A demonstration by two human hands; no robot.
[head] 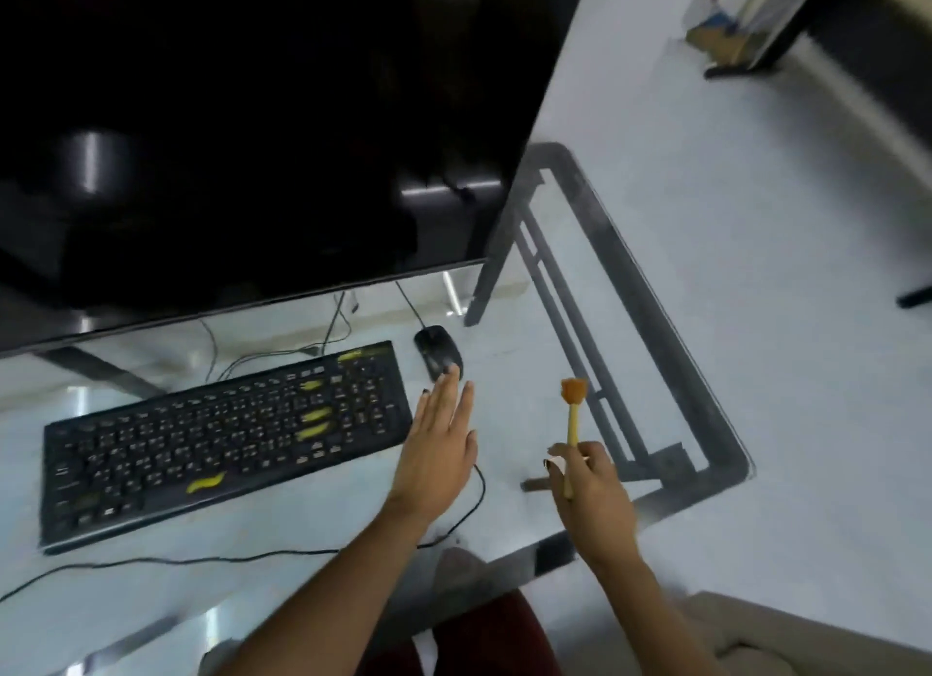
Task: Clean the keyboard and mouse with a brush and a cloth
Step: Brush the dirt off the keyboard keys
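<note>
The monitor [242,136] fills the 10–12 o'clock region above the glass desk [312,590]. The keyboard [227,443] lies at 9 o'clock of frame centre, long axis running from 8 to 2 o'clock. The left hand [439,448], flat with fingers extended, has fingertips touching the near end of the mouse [438,351], which points toward 11 o'clock. The right hand [590,494] is clenched on the brush [573,423]; bristles point to 12 o'clock, well apart from the mouse.

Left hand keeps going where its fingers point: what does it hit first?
The mouse. The left hand is open, fingers aimed up and away, fingertips right at the mouse's near end; whether they touch yet is unclear. The keyboard lies off to the side.
</note>
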